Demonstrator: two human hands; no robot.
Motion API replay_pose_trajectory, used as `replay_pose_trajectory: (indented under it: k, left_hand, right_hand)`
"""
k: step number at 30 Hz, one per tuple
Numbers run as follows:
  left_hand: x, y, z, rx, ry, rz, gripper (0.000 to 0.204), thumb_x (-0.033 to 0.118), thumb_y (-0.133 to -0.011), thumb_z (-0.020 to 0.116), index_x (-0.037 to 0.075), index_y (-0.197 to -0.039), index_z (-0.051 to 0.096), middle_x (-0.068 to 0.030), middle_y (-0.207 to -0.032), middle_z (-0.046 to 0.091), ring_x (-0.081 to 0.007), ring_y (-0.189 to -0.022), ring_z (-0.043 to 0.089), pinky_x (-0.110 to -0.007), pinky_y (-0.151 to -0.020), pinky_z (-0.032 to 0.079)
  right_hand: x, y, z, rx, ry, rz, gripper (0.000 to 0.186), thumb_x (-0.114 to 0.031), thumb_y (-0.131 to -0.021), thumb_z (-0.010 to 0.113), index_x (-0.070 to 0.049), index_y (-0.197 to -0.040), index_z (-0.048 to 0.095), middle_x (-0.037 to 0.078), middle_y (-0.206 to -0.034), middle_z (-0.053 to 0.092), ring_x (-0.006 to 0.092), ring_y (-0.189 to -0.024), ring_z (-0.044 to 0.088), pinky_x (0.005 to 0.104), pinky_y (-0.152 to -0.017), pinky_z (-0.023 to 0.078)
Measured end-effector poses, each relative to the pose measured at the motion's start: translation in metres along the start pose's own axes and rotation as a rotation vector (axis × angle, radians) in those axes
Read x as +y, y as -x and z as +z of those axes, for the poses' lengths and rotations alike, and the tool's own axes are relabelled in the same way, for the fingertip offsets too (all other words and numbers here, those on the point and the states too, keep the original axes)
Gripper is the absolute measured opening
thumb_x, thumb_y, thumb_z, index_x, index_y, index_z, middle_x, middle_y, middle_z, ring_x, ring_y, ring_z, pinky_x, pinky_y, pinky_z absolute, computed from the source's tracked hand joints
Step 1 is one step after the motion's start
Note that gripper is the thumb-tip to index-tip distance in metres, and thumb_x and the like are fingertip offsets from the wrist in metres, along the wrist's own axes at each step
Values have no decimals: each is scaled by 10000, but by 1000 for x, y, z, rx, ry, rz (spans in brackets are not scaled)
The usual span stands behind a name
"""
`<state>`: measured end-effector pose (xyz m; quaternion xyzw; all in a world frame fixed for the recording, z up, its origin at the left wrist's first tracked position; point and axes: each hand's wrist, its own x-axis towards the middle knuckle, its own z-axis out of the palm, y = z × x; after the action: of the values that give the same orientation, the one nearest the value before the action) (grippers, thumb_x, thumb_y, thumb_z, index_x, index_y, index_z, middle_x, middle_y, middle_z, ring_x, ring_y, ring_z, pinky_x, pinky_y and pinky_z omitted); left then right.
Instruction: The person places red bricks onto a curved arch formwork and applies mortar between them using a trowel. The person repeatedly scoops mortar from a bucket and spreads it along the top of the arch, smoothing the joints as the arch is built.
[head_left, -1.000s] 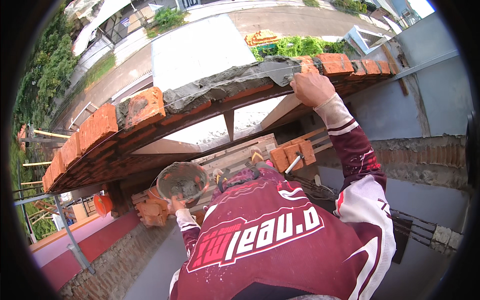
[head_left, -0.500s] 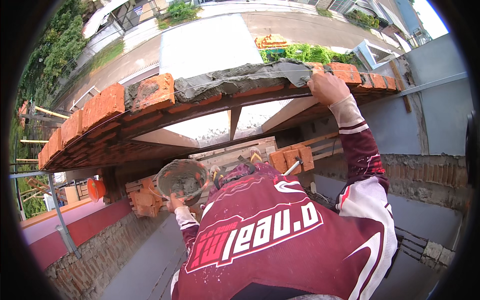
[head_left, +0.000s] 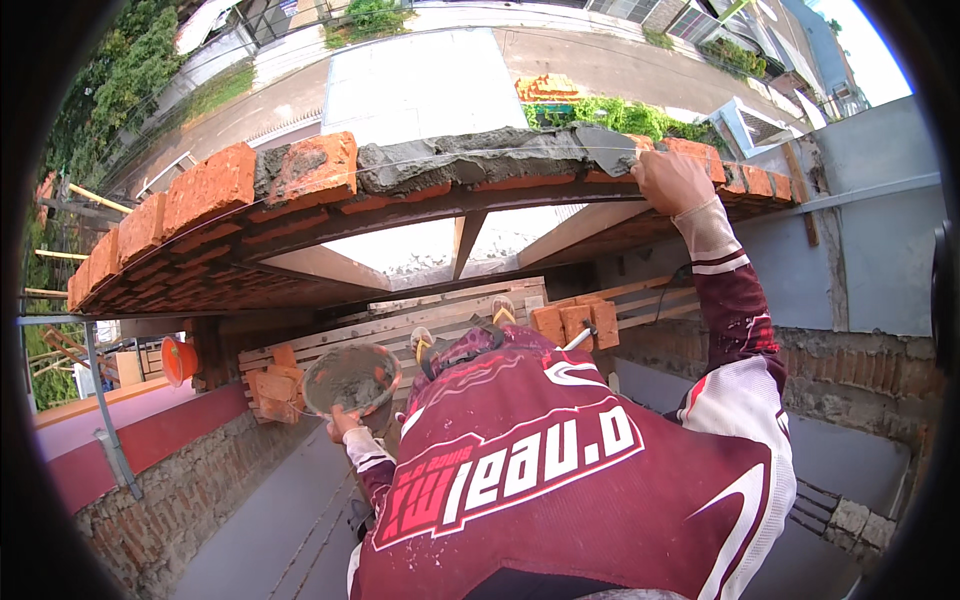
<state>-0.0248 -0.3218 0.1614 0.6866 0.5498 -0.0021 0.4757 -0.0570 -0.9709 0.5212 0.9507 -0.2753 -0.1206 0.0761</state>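
Note:
My right hand [head_left: 672, 180] is closed at the top of a brick wall [head_left: 210, 190], around what seems to be the handle of a trowel. The trowel's grey, mortar-smeared blade [head_left: 606, 150] lies on the wet mortar bed [head_left: 460, 156] just left of the hand; the handle is hidden by my fingers. Down at the lower left, my left hand [head_left: 343, 422] grips the near rim of a round bucket [head_left: 313, 375] containing grey mortar [head_left: 352, 382]. A single orange brick [head_left: 318, 166] sits in mortar left of the fresh bed.
A thin string line [head_left: 420, 153] runs along the wall top. Below are wooden planks [head_left: 400, 325], with loose bricks [head_left: 275, 390] beside the bucket and more bricks [head_left: 575, 322] at the right. An orange bucket [head_left: 180, 361] hangs at the far left. A grey wall [head_left: 880, 250] rises at right.
The bucket and my left hand have shifted slightly left and down in the picture. My right hand appears a little farther right and lower, as the whole view has shifted slightly.

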Motion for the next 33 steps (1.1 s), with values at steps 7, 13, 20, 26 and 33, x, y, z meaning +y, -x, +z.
replay_pose_trajectory:
  k: [7,13,20,26,33]
  left_hand:
    - [-2,-1,3,-36,16,-20,349,271,-739,716,-45,-748,568,-161,-583,596,-234,-398,508,-396,-363,358]
    - [5,-2,20,-110,-6,-17,325,246,-741,724,-42,-751,575,-160,-583,610,-227,-385,507,-373,-357,359]
    - [15,-4,38,-164,48,49,312,221,-736,722,-42,-795,564,-158,-586,597,-234,-399,520,-374,-370,378]
    - [12,-20,47,-162,10,84,276,194,-731,699,-39,-810,573,-141,-581,577,-263,-444,550,-403,-406,420]
    - [41,-9,48,-204,-167,145,276,202,-740,681,-49,-793,581,-150,-589,609,-264,-454,566,-417,-425,445]
  right_hand:
    - [11,8,19,77,-12,25,313,-313,-978,591,-25,-1011,710,228,-991,726,411,-919,724,521,-787,576]
    - [22,-35,79,223,124,163,242,-184,-994,509,-64,-1093,695,162,-1098,672,346,-951,734,507,-765,571]
    - [9,-72,78,131,273,-18,241,-237,-968,555,-152,-1128,712,68,-1139,664,248,-1044,696,464,-849,518]
    - [-14,-39,73,373,-21,-133,242,-253,-900,671,-123,-1101,700,105,-1081,665,326,-1017,703,494,-837,543]
    - [-23,35,129,379,-676,145,322,-301,-950,647,-68,-1170,655,167,-1075,671,384,-992,668,488,-838,543]
